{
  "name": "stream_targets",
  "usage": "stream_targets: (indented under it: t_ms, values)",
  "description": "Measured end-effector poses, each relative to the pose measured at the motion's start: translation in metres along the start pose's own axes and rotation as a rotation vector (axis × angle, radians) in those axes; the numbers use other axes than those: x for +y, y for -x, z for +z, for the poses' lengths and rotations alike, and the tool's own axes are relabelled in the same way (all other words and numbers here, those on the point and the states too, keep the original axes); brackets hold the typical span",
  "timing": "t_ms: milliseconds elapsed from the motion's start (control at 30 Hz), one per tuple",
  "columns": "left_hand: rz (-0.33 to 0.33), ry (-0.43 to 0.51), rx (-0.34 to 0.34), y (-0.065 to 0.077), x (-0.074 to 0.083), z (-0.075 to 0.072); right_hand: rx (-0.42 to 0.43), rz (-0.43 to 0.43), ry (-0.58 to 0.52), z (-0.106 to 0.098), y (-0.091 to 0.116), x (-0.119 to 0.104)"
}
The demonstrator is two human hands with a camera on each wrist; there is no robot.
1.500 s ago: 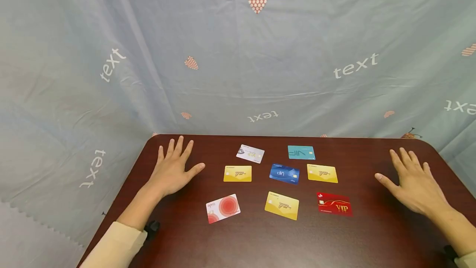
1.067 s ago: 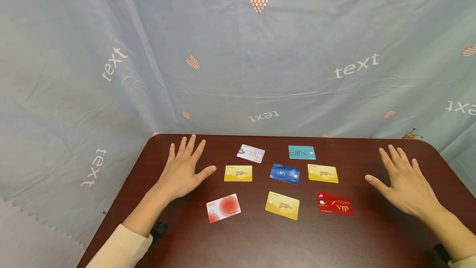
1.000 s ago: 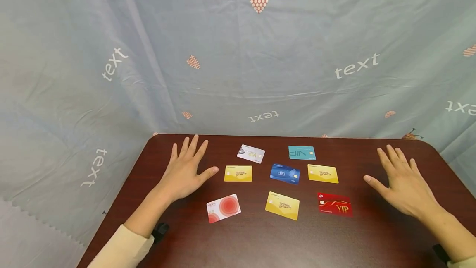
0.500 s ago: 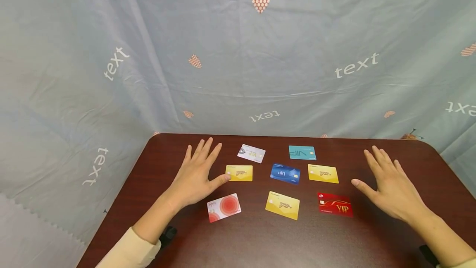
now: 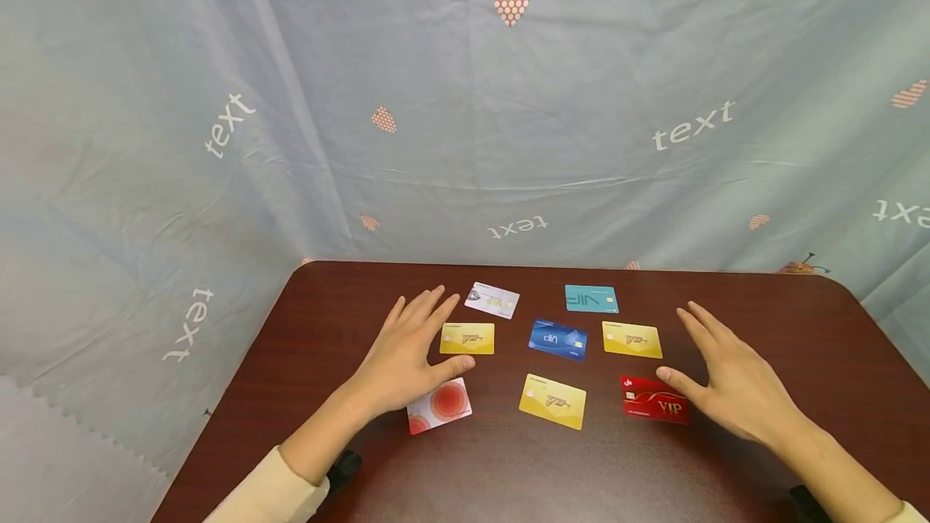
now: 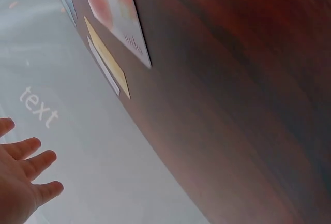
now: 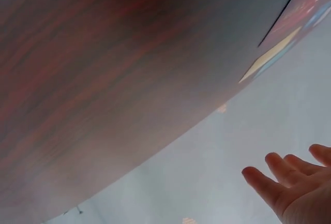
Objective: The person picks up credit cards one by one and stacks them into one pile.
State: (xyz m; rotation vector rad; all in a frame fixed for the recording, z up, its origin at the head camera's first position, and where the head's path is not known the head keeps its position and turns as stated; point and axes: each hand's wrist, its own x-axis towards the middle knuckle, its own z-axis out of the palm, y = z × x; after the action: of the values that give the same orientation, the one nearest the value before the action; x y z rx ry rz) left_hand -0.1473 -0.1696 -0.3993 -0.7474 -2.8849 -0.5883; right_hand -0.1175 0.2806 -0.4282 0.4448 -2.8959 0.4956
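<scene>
My left hand (image 5: 407,353) hovers above the table with fingers extended, beside a yellow card (image 5: 467,338) and partly covering a white card with red circles (image 5: 445,403). On the other side, my right hand (image 5: 737,382) is held over the table, fingers extended and its thumb over the edge of a red VIP card (image 5: 650,399). Neither hand holds anything. Between them lie a blue VIP card (image 5: 557,339), a second yellow card (image 5: 552,401) and a third yellow card (image 5: 632,340). Farther back are a white VIP card (image 5: 492,299) and a teal VIP card (image 5: 592,299).
The dark wooden table (image 5: 450,474) has rounded back corners. Behind it and along the left side hangs a grey-blue curtain (image 5: 581,144) printed with hearts and "text". A black band (image 5: 345,468) sits at the left wrist.
Both hands have moved inward from the table's sides toward the cards. The left hand has come over the white card with red circles, the right to the red VIP card. The cards have stayed put.
</scene>
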Motion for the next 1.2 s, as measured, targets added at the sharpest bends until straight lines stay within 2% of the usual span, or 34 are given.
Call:
stream_targets:
  t_ms: [133, 367, 533, 633, 867, 1033, 1200]
  values:
    - [-0.012, 0.066, -0.025, -0.001, 0.006, 0.005, -0.012, 0.000, -0.029, 0.003, 0.000, -0.009]
    - [-0.075, 0.195, -0.070, -0.002, 0.013, 0.012, -0.024, -0.019, -0.073, 0.010, -0.003, -0.020]
    - [-0.109, 0.291, -0.104, -0.005, 0.019, 0.016, -0.060, 0.004, -0.126, 0.011, -0.001, -0.029]
    - [-0.118, 0.318, -0.118, -0.007, 0.022, 0.019, -0.083, 0.021, -0.180, 0.013, 0.001, -0.035]
    - [-0.126, 0.380, -0.137, -0.013, 0.029, 0.023, -0.119, 0.042, -0.378, 0.017, 0.001, -0.045]
    - [-0.152, 0.482, -0.166, -0.017, 0.034, 0.027, -0.207, 0.129, -0.577, 0.020, -0.001, -0.051]
    - [-0.154, 0.605, -0.197, -0.022, 0.037, 0.033, -0.268, 0.210, -0.700, 0.024, -0.003, -0.058]
